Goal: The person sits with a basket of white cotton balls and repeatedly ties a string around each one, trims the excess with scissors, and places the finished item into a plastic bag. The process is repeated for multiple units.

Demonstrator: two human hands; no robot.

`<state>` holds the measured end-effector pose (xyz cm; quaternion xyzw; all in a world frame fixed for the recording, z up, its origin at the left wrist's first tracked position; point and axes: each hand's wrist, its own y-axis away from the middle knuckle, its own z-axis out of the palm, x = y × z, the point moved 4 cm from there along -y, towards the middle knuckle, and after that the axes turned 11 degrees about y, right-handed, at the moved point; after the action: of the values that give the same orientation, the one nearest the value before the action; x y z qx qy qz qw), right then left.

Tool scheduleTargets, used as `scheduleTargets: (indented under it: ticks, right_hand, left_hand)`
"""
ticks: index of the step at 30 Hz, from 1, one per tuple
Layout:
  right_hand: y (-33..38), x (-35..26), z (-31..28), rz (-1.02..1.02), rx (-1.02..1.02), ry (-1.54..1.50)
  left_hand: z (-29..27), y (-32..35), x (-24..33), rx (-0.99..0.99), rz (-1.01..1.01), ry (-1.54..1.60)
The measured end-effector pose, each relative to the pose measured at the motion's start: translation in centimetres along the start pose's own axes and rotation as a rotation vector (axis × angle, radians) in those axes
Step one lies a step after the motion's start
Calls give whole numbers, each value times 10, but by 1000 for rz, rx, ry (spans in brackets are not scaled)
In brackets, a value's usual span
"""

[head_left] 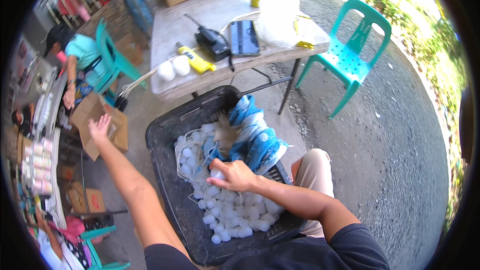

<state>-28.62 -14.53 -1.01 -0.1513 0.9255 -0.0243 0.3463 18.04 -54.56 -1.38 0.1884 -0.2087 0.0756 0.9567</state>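
My left hand (100, 127) is stretched out to the left, fingers spread, above an open cardboard box (120, 129), with nothing in it. My right hand (237, 175) is closed around a small white rounded piece (217, 173), thumb and forefinger on its sides. It is over a black plastic crate (167, 170) in front of me. Many similar small white cylindrical pieces (232, 215) lie heaped in the crate, with pale cords among them. A blue and white cloth (256, 137) is bunched in the crate's far right part, just beyond my right hand.
Beyond the crate stands a table (175, 25) with a radio (212, 41), a phone (245, 37), a yellow tool (196, 60), two white rounded pieces (173, 68) and a plastic bag (278, 17). A green chair (350, 50) is at right. Another person (85, 57) sits at far left beside shelves.
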Motion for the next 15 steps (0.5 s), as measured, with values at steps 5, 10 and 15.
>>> scheduleTargets:
  ticks: [5,10,15]
  right_hand:
    - [5,-2,-5,-57,55,-19]
    - [-2,-11,-1,-86,91,-69]
    - [2,16,8,76,47,-120]
  left_hand:
    - [39,-55,72,-63,165,15]
    - [51,22,126,-70,160,-155]
    - [28,182,-50,-348,-182,-9]
